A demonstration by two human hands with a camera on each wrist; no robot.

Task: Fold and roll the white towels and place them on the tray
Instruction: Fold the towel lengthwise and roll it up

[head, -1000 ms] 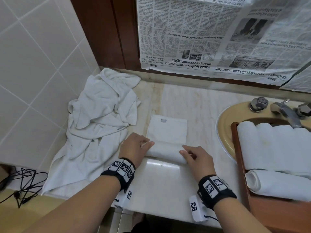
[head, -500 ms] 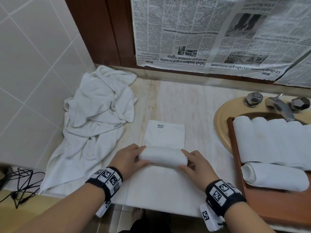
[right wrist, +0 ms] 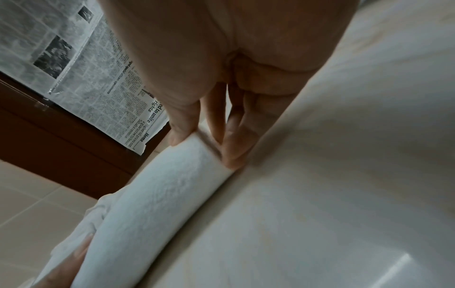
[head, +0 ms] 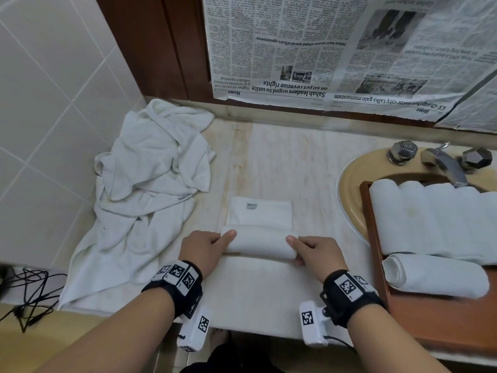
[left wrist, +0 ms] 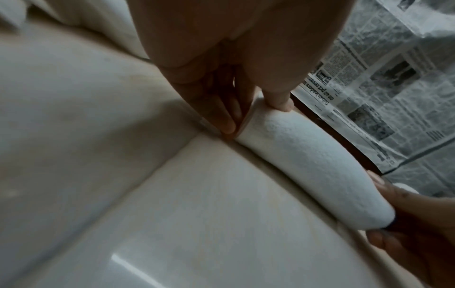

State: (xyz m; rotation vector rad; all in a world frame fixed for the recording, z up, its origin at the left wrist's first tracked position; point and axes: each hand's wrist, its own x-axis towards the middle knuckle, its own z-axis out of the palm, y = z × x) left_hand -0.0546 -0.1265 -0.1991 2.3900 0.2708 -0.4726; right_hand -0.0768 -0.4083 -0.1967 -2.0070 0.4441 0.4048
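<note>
Head view has the left hand (head: 205, 247) and right hand (head: 317, 254) each pinching an end of the half-rolled white towel (head: 259, 243), thumbs on top, fingers tucked at the ends. It sits on the marble table (head: 269, 297), flat part with its tag pointing away. Loose towels (head: 145, 189) are heaped on the left, rolled towels (head: 435, 219) on the wooden tray (head: 441, 319) over the sink (head: 349, 184).

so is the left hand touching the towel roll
Touching. The left wrist view shows the left hand with its thumb pressed on the towel roll and fingers at its end.
</note>
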